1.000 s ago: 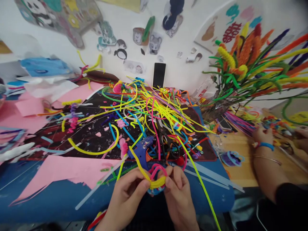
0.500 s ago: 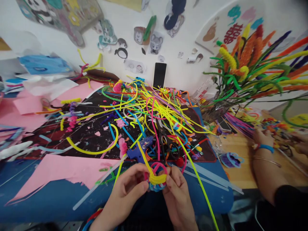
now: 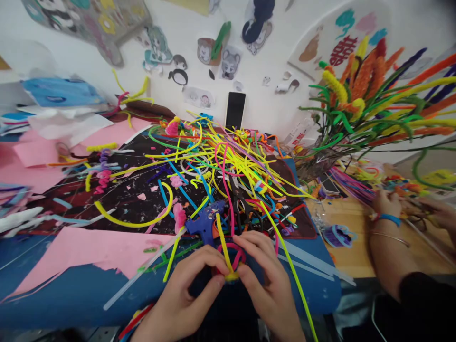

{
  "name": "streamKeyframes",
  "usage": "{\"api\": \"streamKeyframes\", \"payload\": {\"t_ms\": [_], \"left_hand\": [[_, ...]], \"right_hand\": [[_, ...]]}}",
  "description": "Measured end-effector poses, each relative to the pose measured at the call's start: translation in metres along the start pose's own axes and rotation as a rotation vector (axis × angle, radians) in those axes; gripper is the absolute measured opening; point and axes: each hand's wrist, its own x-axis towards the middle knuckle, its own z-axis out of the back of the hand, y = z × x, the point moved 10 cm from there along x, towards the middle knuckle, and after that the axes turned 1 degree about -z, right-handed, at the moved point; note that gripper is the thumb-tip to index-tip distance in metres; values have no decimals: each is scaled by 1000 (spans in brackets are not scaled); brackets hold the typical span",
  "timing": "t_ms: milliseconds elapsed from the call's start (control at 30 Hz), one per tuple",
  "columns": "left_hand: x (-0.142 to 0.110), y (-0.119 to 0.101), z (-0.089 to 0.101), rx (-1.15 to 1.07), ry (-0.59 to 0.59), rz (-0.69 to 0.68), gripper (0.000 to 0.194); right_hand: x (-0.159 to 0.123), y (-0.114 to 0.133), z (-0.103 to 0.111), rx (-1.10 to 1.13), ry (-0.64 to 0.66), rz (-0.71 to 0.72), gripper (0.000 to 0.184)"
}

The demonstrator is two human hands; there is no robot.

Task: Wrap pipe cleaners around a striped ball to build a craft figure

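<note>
At the table's front edge, my left hand (image 3: 190,289) pinches the left side of a small pipe-cleaner basket (image 3: 233,275) with thumb and forefinger. It has a yellow band and pink loops; its lower part is mostly hidden by my fingers. A yellow pipe-cleaner end (image 3: 221,240) sticks up from the band. My right hand (image 3: 270,280) grips the basket's right side between thumb and fingers. Just beyond my hands lies a blue hot glue gun (image 3: 204,224). Black scissors (image 3: 242,209) rest to the right of it.
Yellow pipe cleaners (image 3: 235,164) pile up mid-table, with a phone (image 3: 235,110) upright behind. Pink sheet (image 3: 89,251) lies left, translucent glue sticks (image 3: 309,261) right. Another person's hand (image 3: 386,206) works at the right near a purple pipe-cleaner basket (image 3: 338,236) and a vase of pipe-cleaner flowers (image 3: 317,164).
The basket has tipped in my hands, so its blue-and-pink lower part no longer shows. The yellow end stands more upright. My right hand has risen, its fingers reaching over the far side.
</note>
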Motion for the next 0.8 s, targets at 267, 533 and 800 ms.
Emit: {"api": "streamKeyframes", "payload": {"t_ms": [267, 533, 800], "left_hand": [[-6, 8, -5, -26, 44, 16, 16], [-3, 4, 5, -57, -62, -28, 27], [-4, -2, 6, -79, -57, -58, 25]], "right_hand": [[10, 10, -14, 441, 143, -11, 38], [-8, 17, 16, 22, -16, 204, 29], [-9, 34, 11, -234, -43, 320, 34]]}}
